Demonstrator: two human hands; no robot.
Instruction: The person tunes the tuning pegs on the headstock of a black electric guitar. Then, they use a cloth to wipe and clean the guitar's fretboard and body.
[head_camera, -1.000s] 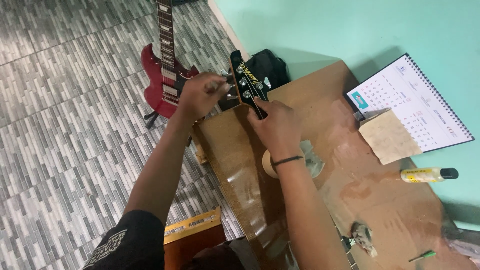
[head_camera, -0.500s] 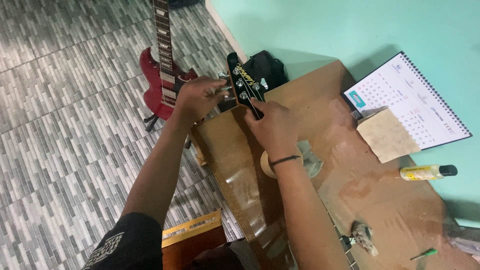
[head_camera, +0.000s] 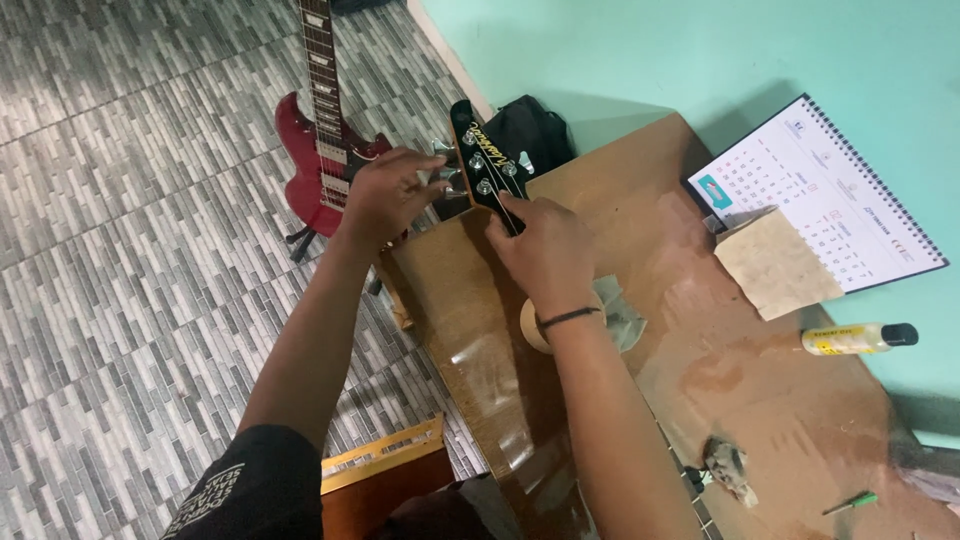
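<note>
A black guitar headstock (head_camera: 484, 162) with silver tuning pegs juts past the far end of the brown wooden table (head_camera: 700, 330). My left hand (head_camera: 388, 195) grips the tuning pegs on the headstock's left side. My right hand (head_camera: 540, 245) rests over the neck just below the headstock, one finger lying along the strings; a dark band circles that wrist. The rest of the neck is hidden beneath my right arm. A roll of tape (head_camera: 533, 328) lies under the wrist.
A red electric guitar (head_camera: 322, 150) stands on the grey tiled floor to the left. A black bag (head_camera: 530, 130) sits by the green wall. On the table lie a spiral calendar (head_camera: 840, 190), a wooden block (head_camera: 775, 265), a small yellow bottle (head_camera: 850, 340) and a green screwdriver (head_camera: 848, 502).
Both hands stay at the headstock. My left hand's fingers have shifted slightly on the pegs; the view has moved a little.
</note>
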